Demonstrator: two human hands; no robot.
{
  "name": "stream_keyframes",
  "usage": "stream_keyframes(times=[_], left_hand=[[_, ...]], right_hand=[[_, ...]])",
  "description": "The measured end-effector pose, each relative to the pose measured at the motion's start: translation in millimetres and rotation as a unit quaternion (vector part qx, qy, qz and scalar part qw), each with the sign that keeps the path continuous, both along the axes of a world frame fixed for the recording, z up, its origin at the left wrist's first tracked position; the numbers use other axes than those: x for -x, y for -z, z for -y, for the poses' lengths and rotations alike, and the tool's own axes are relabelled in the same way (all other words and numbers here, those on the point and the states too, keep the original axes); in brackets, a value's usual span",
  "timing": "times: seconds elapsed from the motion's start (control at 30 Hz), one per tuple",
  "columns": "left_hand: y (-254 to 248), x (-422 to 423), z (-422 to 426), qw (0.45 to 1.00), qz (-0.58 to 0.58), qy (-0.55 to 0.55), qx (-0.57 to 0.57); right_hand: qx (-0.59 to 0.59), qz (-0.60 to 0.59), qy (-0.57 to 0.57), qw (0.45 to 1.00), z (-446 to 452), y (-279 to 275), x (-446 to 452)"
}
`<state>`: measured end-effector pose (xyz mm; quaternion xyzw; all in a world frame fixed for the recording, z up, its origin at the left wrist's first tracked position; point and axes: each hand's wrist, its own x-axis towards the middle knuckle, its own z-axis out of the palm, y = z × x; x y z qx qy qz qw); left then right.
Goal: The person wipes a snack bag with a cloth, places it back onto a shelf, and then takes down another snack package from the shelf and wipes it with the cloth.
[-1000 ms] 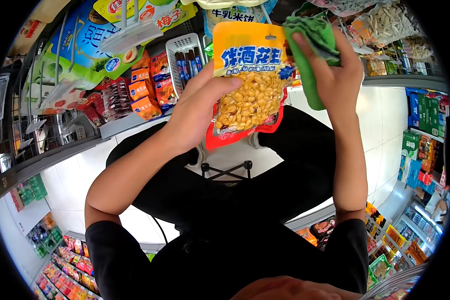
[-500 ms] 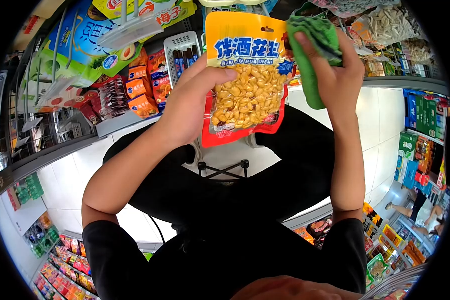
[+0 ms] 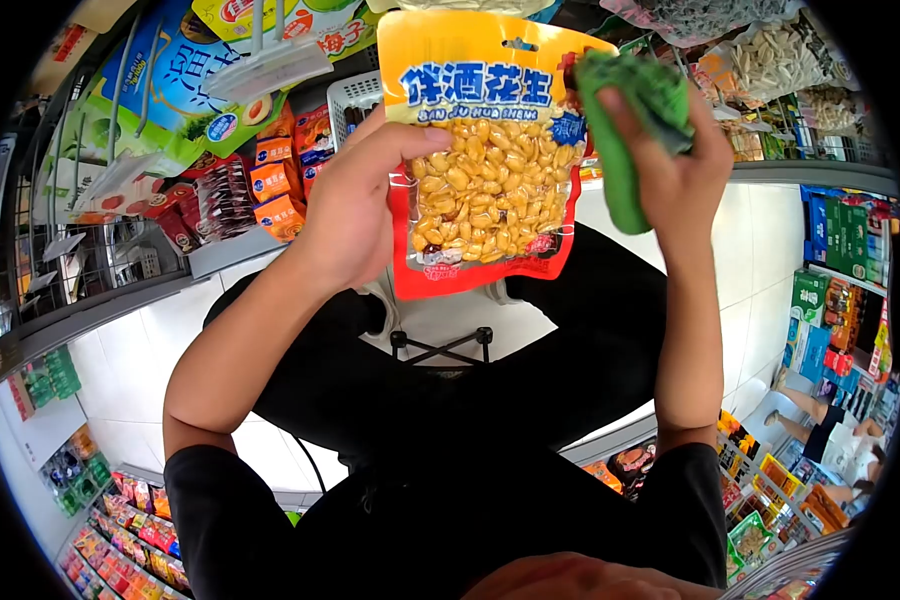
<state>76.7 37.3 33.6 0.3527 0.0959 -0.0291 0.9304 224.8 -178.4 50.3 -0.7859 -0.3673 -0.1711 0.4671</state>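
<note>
A bag of peanuts [image 3: 490, 185] with a yellow top, a clear window and a red lower edge faces me in front of the shelf. My left hand [image 3: 355, 205] grips it by its left edge, thumb on the front and fingers hidden behind. On the other side, my right hand [image 3: 670, 160] is closed round a folded green cloth [image 3: 615, 160]. The cloth hangs close to the bag's upper right edge; whether the two touch I cannot tell.
Shelves with a large green and blue snack bag [image 3: 170, 80], small orange packets [image 3: 275, 180] and a white plastic basket [image 3: 355, 90] lie ahead. A low folding frame [image 3: 440, 347] stands between my legs. Another person [image 3: 845, 440] is far off at the right.
The bag of peanuts has shifted a little left and nearer to me with my left hand. My right hand and the green cloth have moved slightly right and down.
</note>
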Motion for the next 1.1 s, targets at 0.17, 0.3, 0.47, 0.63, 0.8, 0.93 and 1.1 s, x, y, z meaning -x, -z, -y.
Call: stream_keyframes(times=[0.17,0.3,0.47,0.63,0.8,0.93,1.1], left_hand=[[3.8,1.1,-6.4,1.0,-0.008,-0.023,-0.001],[0.6,-2.1,-5.4,1.0,-0.018,-0.023,0.008],[3.1,-2.0,-6.9,0.999,-0.019,-0.028,0.006],[1.8,-1.7,-4.8,0.999,-0.008,-0.01,-0.037],[-0.9,-0.1,-2.5,0.995,0.005,0.017,-0.099],[-5.2,1.8,-3.4,0.985,-0.016,0.034,-0.168],[-6.6,1.4,-2.1,0.983,-0.011,0.039,-0.178]], right_hand=[[0.018,0.015,-0.029,0.999,6.4,-2.8,-2.2],[-0.024,-0.107,0.021,0.994,0.6,-8.7,3.8],[0.024,0.02,-0.04,0.999,3.1,-5.1,-0.2],[0.061,0.035,-0.014,0.997,5.3,-9.4,1.0],[-0.016,-0.176,0.047,0.983,2.4,-14.4,8.9],[0.077,0.03,-0.061,0.995,10.8,-10.5,-1.7],[0.053,-0.003,-0.023,0.998,10.3,-9.3,-1.2]])
